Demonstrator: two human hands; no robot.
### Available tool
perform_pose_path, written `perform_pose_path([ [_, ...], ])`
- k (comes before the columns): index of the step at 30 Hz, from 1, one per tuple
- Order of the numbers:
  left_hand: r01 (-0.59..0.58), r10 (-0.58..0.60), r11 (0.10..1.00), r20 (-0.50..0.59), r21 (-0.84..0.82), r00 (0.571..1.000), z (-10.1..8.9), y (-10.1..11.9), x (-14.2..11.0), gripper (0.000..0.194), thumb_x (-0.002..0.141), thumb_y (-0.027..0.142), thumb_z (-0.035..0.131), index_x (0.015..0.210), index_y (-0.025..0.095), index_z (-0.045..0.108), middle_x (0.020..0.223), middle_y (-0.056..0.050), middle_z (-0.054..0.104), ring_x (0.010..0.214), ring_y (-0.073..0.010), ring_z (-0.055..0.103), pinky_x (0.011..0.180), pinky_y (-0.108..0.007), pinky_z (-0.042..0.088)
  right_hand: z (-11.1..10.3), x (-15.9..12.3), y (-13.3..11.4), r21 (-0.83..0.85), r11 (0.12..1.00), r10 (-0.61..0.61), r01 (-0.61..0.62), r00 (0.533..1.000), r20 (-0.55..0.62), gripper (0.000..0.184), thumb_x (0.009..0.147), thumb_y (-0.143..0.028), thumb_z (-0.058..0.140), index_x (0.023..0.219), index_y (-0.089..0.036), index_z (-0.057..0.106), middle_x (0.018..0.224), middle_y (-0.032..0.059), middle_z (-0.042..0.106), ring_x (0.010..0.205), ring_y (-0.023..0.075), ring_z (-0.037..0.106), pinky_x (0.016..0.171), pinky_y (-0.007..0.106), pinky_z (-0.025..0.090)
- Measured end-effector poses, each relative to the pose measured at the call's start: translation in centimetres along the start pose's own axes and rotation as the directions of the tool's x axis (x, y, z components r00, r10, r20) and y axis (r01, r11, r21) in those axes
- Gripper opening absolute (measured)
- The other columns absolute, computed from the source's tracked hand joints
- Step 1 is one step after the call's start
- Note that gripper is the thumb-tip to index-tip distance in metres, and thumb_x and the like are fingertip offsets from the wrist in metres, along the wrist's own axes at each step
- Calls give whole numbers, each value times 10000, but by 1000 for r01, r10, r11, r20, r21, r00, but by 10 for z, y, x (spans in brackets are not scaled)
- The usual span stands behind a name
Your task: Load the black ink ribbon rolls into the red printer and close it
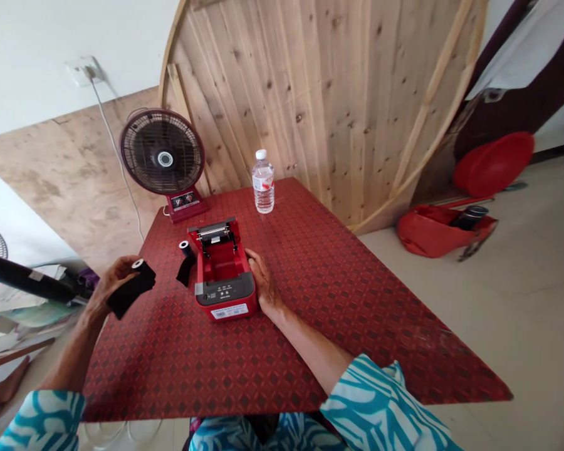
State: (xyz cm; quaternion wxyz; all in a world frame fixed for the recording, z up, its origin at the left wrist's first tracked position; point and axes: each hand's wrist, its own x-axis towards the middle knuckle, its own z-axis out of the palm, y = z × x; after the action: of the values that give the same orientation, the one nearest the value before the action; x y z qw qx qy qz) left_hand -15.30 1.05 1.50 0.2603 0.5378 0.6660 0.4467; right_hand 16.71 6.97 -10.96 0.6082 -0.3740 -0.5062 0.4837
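Note:
My left hand (118, 275) grips a black ribbon roll (130, 290) with a white core, above the left part of the table. A loose black length hangs down from it. My right hand (264, 280) holds the right side of a red and grey label printer (226, 291), its fingertips partly hidden behind the casing. The printer's lid (215, 234) is raised, and its red inner bay shows. A second black roll (185, 248) with a white core stands just left of the printer, its loose end trailing on the tabletop.
On the red patterned table (338, 300), a dark red fan (162, 160) stands at the back left and a water bottle (263, 185) at the back. A round wooden board (319, 94) leans behind. A red bag (425, 233) and red basin (496, 164) are at right.

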Motion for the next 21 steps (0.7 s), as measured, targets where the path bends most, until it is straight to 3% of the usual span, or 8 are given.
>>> perform_pose_path([
  [4,33,-32,999,44,-18,999,27,-35,12,600,450,542,846,850,202,554,793,-31,711,805,-245,703,804,-389,556,0,-1,0,-2,1000,10,-10,1000,-4,462,907,-544,457,1227,-252,616,1304,62,607,1249,226,516,1115,428,346],
  [8,33,-34,999,55,13,998,50,-46,28,556,495,539,815,857,207,555,830,-45,718,832,-247,696,788,-380,545,-1,-1,-1,-4,1000,1,-1,1000,-8,439,910,-537,462,1217,-269,625,1287,48,625,1240,225,526,1109,430,354],
  [13,24,-33,998,162,58,986,49,-31,41,542,459,529,832,845,210,624,826,-47,731,851,-268,694,805,-398,549,-1,0,0,-4,1000,9,-9,1000,-11,440,911,-540,466,1217,-268,626,1282,46,634,1239,226,532,1109,429,357],
  [17,5,-23,995,184,97,983,43,-14,55,574,555,574,787,987,214,674,1068,-112,737,1063,-301,657,902,-393,523,-1,1,2,6,1000,9,-9,1000,-7,443,906,-548,467,1210,-269,629,1287,45,632,1239,228,535,1112,426,356],
  [19,-18,-5,991,169,132,986,48,-10,66,566,585,567,768,1014,209,680,1125,-120,723,1119,-308,633,926,-387,507,-1,2,3,5,1000,5,-5,1000,-8,441,906,-544,465,1207,-267,631,1282,46,632,1239,229,534,1113,425,355],
  [21,-33,2,986,187,162,982,59,-8,77,508,553,502,792,952,202,698,1040,-102,741,1070,-316,649,900,-387,513,-1,2,3,1,1000,2,-2,1000,-16,434,903,-541,467,1196,-269,636,1271,43,636,1237,227,534,1111,422,357],
])
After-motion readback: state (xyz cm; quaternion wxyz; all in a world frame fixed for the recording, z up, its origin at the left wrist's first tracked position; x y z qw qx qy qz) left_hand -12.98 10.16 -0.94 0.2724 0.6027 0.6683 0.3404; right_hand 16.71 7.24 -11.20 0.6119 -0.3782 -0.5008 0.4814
